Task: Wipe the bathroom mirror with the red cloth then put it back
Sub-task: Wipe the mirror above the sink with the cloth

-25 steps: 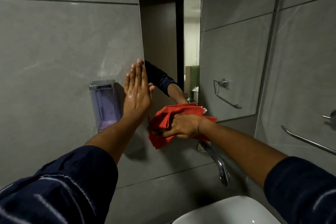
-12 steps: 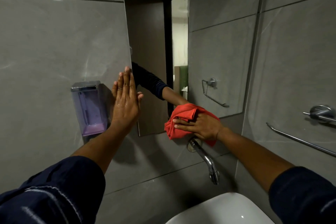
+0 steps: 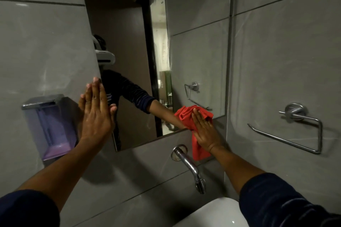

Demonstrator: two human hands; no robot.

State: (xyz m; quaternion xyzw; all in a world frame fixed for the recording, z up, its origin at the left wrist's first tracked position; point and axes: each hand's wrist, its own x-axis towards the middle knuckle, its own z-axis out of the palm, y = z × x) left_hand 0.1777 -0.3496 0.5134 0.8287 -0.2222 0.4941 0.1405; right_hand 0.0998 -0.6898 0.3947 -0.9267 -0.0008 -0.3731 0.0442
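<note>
The bathroom mirror (image 3: 195, 46) hangs on the grey tiled wall ahead. My right hand (image 3: 205, 131) presses the red cloth (image 3: 197, 145) flat against the mirror's lower right corner, with part of the cloth hanging below the mirror's bottom edge. My left hand (image 3: 96, 112) lies flat with fingers together on the wall at the mirror's left edge and holds nothing. The mirror reflects my sleeve and arm.
A soap dispenser (image 3: 49, 127) with purple liquid is fixed to the wall on the left. A chrome tap (image 3: 190, 166) juts out below the mirror over a white basin (image 3: 212, 214). A chrome towel holder (image 3: 295, 131) is mounted on the right wall.
My right hand has slid the red cloth rightward along the mirror's bottom edge, from the lower left to the lower right corner. My left hand has stayed flat on the wall.
</note>
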